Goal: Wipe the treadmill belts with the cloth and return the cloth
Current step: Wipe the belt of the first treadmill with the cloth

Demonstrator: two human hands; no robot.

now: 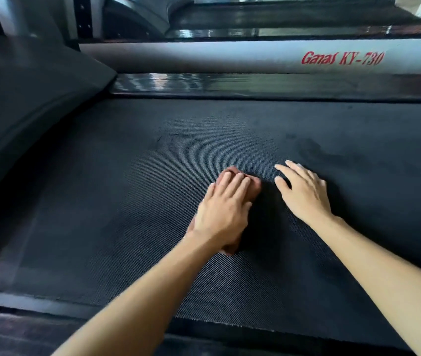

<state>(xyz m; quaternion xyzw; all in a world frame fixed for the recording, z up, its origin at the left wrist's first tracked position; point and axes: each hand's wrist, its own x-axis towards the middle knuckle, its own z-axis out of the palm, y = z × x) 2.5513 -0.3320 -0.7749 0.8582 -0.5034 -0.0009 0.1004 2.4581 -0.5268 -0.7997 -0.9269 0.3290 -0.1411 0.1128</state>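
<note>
Both hands lie palm-down on the treadmill belt, just beside each other but apart, near the middle of the frame. The left hand presses on a reddish-brown cloth, its fingers laid fairly flat over the bunched fabric rather than closed round it. The cloth shows past the fingertips and again under the wrist, and it lies directly on the belt. The right hand sits to the right of the cloth and holds nothing, with its fingers spread and straight and the tips touching the belt. A darker smear marks the belt just beyond this hand.

The belt is black and finely textured and fills most of the frame. A dark curved motor cover rises at the upper left. Along the belt's far edge runs a glossy dark side rail, and behind it a silver frame with red lettering "Ganas KY-730". At the top of the frame lies a second belt.
</note>
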